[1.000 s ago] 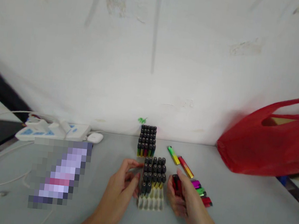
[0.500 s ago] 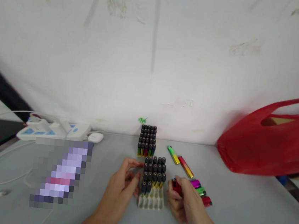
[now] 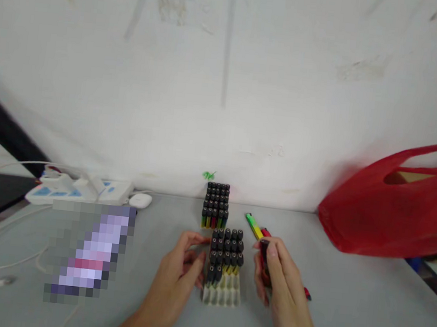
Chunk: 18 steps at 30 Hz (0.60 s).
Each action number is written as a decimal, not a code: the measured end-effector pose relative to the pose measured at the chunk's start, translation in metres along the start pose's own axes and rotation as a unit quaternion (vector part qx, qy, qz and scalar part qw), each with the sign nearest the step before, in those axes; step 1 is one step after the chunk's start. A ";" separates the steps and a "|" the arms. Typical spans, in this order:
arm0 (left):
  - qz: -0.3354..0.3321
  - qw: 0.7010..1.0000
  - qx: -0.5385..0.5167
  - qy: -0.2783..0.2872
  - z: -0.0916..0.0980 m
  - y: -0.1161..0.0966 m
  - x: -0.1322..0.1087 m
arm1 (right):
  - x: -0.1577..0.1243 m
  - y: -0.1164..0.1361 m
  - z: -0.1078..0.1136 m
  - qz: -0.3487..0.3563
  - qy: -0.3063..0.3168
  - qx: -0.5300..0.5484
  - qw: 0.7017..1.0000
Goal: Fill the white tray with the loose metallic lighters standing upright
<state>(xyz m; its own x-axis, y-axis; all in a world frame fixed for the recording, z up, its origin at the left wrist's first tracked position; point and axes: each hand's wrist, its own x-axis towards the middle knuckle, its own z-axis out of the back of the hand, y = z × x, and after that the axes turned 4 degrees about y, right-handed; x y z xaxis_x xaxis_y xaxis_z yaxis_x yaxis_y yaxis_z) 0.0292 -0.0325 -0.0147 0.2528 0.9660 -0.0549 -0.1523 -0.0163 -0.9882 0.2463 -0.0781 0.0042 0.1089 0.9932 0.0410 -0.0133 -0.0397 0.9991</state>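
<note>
Right hand [image 3: 282, 279] pinching a dark-topped lighter [image 3: 265, 247] between thumb and fingers, just right of the pale tray [image 3: 221, 299]; left hand [image 3: 178, 266] half-curled at the tray's left side, thumb and forefinger parted, contact with the tray uncertain; black-capped lighters [image 3: 227, 245] upright in the tray's far rows, its near cups exposed; behind, a second block of upright lighters [image 3: 217, 200]; to its right, a green-and-yellow lighter [image 3: 253, 225] lying on the table [image 3: 174, 211].

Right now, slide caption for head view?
Left hand beside a partly filled tray of black-topped lighters; right hand holding another lighter.
</note>
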 end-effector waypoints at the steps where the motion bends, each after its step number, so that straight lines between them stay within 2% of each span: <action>1: 0.000 1.000 0.000 -0.001 0.000 0.000 0.000 | 0.000 0.004 -0.001 0.010 -0.003 -0.013 1.000; 3: 0.000 1.000 -0.002 -0.001 0.000 0.000 0.000 | 0.001 0.008 0.000 0.035 -0.014 -0.045 0.998; 5: 0.003 1.000 -0.006 0.001 0.000 -0.001 0.000 | 0.003 0.010 0.003 0.090 -0.022 -0.095 0.991; 8: 0.005 1.000 -0.011 0.005 0.000 -0.003 0.000 | 0.002 0.013 0.008 0.144 0.005 -0.147 0.978; 10: 0.007 1.000 -0.012 0.009 0.000 -0.003 0.000 | 0.000 0.015 0.009 0.136 0.037 -0.137 0.980; 15: 0.009 1.000 -0.015 0.009 0.000 -0.004 -0.001 | -0.009 0.018 0.002 0.062 0.094 -0.095 0.989; 18: 0.009 1.000 -0.015 0.007 0.000 -0.003 -0.001 | -0.010 0.017 0.000 0.086 0.123 -0.150 0.977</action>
<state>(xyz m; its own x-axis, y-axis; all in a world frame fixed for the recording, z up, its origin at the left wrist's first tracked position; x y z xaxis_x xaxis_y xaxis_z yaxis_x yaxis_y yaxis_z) 0.0293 -0.0329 -0.0120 0.2633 0.9619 -0.0740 -0.1291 -0.0409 -0.9908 0.2453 -0.0888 0.0203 -0.1630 0.9724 0.1668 -0.3050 -0.2104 0.9288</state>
